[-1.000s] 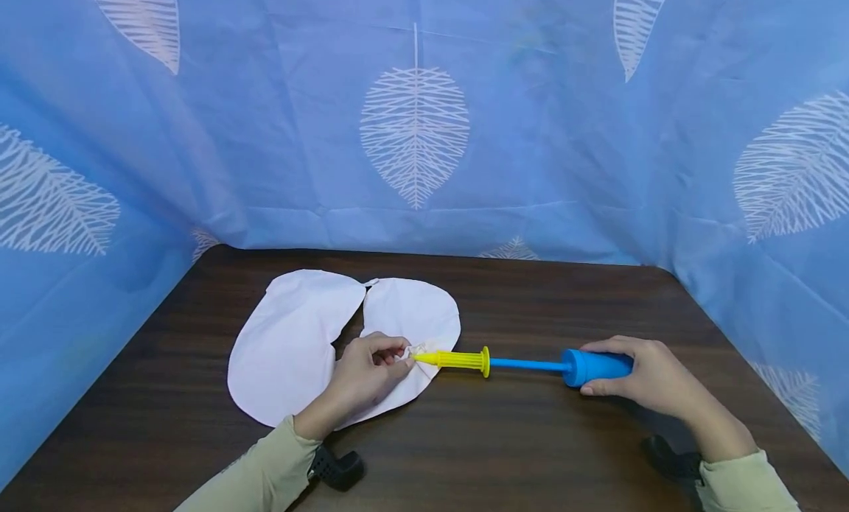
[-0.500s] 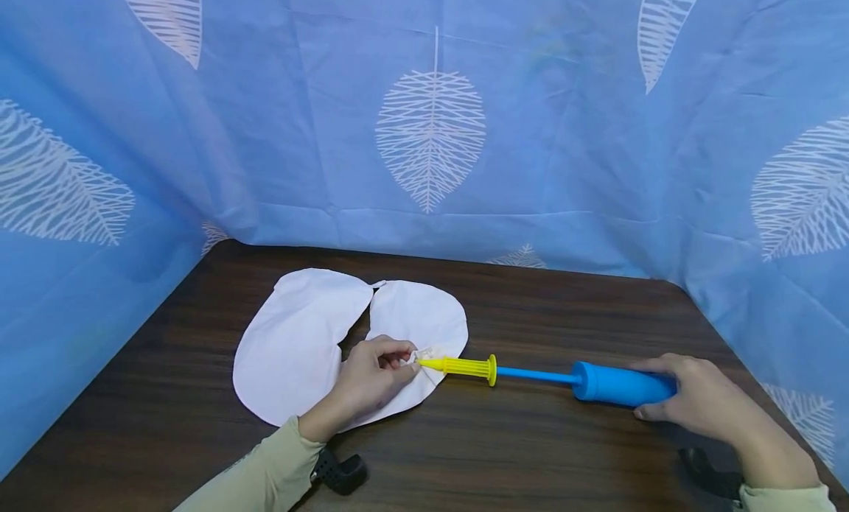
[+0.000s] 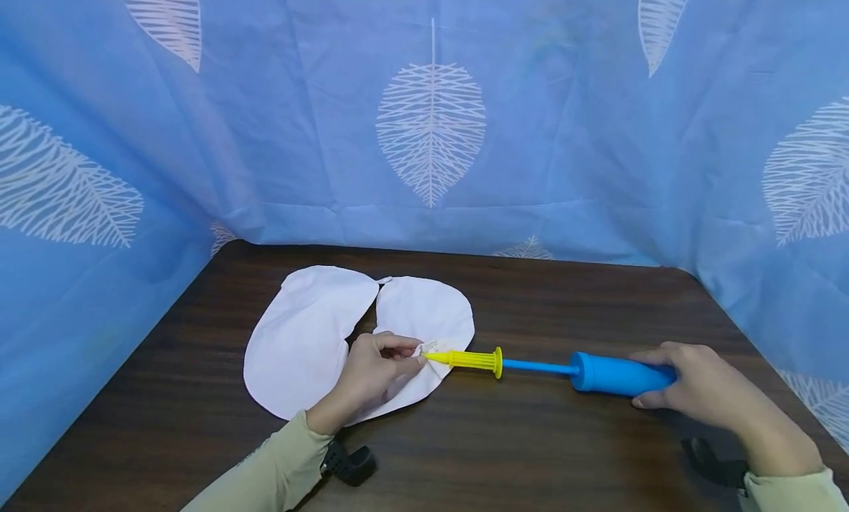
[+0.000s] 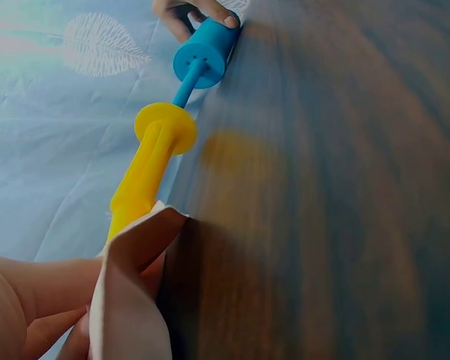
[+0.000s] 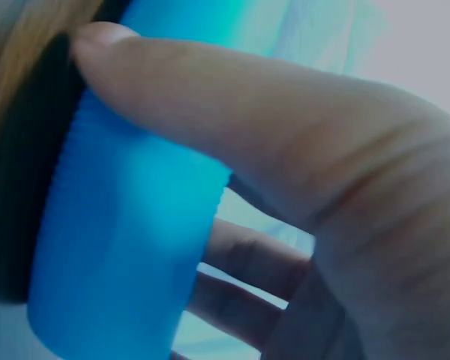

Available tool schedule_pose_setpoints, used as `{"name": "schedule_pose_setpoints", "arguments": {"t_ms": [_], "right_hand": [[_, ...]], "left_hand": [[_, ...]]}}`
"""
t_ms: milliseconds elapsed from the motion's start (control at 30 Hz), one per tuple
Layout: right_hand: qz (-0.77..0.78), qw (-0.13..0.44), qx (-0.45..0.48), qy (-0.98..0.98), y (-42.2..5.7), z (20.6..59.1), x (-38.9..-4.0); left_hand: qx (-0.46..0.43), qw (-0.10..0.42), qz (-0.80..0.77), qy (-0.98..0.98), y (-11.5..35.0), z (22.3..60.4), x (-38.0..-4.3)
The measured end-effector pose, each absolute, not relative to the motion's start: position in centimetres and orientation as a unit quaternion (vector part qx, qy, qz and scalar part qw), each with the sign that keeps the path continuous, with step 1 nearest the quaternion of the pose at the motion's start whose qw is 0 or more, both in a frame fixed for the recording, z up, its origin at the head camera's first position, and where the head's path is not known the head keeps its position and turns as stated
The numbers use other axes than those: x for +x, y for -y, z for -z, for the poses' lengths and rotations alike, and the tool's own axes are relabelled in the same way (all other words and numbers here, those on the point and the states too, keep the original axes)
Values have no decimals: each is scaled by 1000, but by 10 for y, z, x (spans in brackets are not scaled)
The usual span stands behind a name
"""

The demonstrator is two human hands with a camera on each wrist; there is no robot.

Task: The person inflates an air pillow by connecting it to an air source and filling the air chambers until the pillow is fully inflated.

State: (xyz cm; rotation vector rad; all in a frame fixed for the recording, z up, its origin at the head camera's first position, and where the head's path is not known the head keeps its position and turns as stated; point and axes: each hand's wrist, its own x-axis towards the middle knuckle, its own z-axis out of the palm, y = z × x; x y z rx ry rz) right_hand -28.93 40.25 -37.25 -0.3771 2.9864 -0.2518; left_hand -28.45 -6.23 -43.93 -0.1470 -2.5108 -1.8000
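A white, flat, horseshoe-shaped inflatable, much like a neck pillow [image 3: 292,350], lies on the table. My left hand [image 3: 374,368] pinches its crumpled edge around the tip of a hand air pump's yellow nozzle [image 3: 474,360]; the left wrist view shows the yellow end [image 4: 146,169] entering the folded white material [image 4: 127,300]. Whether a valve sits inside is hidden. A thin blue rod [image 3: 537,367] links the yellow part to the blue pump barrel [image 3: 613,374]. Around the barrel's right end my right hand [image 3: 703,390] is wrapped, with the thumb [image 5: 210,97] across it in the right wrist view.
The dark wood-grain table [image 3: 530,453] carries the pump and the pillow. Blue curtains [image 3: 318,114] with white leaf prints stand along its back and both sides. Black wrist straps [image 3: 348,464] hang below the sleeves.
My right hand has slid rightward along the barrel, so more of the blue shows. My left hand keeps its pinch at the nozzle. The head view has shifted slightly.
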Motion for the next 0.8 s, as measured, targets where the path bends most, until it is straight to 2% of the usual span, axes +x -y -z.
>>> {"name": "schedule_pose_setpoints", "arguments": {"t_ms": [200,500,667,800], "right_hand": [[100,37,-146,-984,-373,377,-285],[129,-50,-189,-972,-337,385,-276],[147,-64,-199,-967,-325,389,-274],[138,-42,-192,-971,-321,388,-277]], "left_hand": [[-52,11,579,814,61,440,-284],[-61,9,577,814,56,435,-287],[-61,7,586,808,57,436,-286],[-59,12,582,811,59,437,-285]]}}
